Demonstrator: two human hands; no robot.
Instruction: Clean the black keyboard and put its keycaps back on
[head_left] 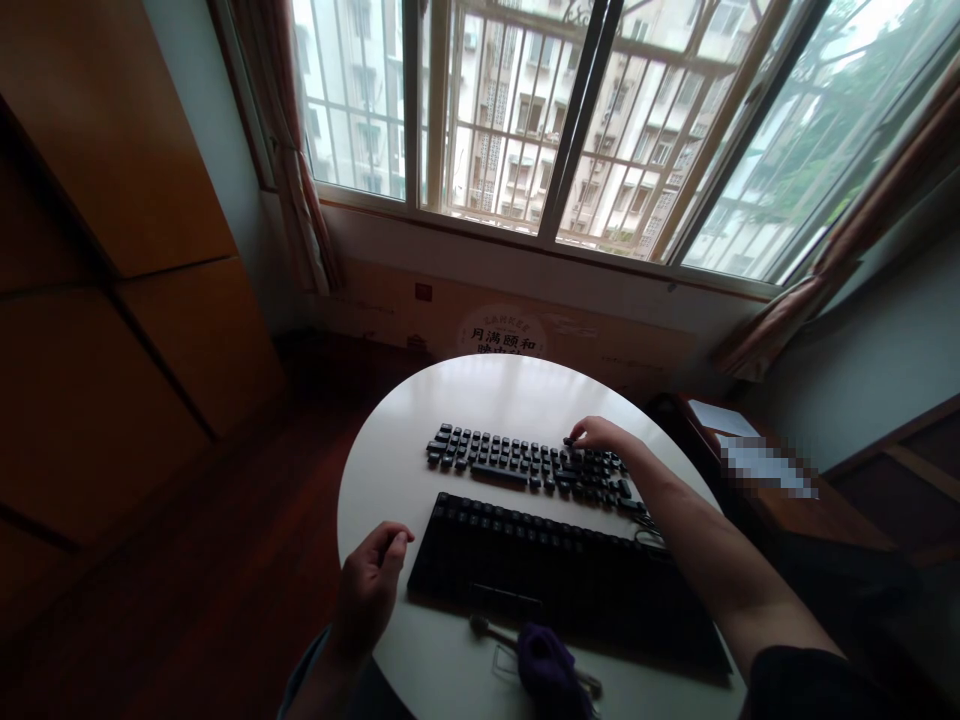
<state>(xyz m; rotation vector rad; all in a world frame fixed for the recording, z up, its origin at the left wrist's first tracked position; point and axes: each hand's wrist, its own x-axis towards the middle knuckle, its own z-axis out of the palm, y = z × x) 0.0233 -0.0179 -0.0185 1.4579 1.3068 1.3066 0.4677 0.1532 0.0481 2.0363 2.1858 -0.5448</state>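
Loose black keycaps [517,455] lie in keyboard-like rows on the white round table [375,450]. My right hand [600,434] reaches over their far right part, thumb and fingers pinched on a small black keycap [570,441]. Nearer to me rests a black keyboard [540,565], with a row or two of keys along its far edge and much of its bed bare. Beside its left end my left hand [373,575] is closed, thumb against the curled fingers. Whatever it may hold is hidden.
In front of the keyboard lie a purple cloth [546,660], a brush [486,628] and a thin wire tool [505,660]. A coiled cable [649,530] sits by the keyboard's far right. Wooden cabinets [150,340] stand left; a brown desk [817,515] with papers is at right.
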